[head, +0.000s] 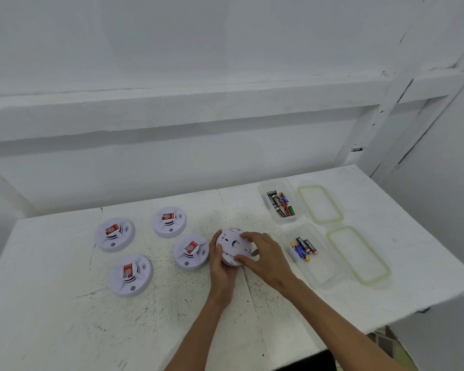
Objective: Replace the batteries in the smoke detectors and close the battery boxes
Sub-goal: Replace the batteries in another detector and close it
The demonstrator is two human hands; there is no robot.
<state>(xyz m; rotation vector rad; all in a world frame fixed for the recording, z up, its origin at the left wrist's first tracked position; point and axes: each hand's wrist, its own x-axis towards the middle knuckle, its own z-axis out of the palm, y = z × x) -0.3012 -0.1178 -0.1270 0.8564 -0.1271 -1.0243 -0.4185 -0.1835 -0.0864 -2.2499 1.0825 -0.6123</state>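
Note:
A white smoke detector (232,243) is held back side up, tilted, just above the table near its middle. My left hand (220,263) grips its left edge from below. My right hand (265,257) curls over its right side, fingers on the back plate. Several other white detectors with red stickers lie face up to the left, the closest one (191,251) right beside my left hand. A clear box (280,202) at the back right holds several batteries. A nearer clear box (310,253) holds a few batteries.
Two green-rimmed lids (320,203) (359,254) lie to the right of the boxes. The white table (145,317) ends at a front-right edge near the nearer lid. A white wall with ledges stands behind.

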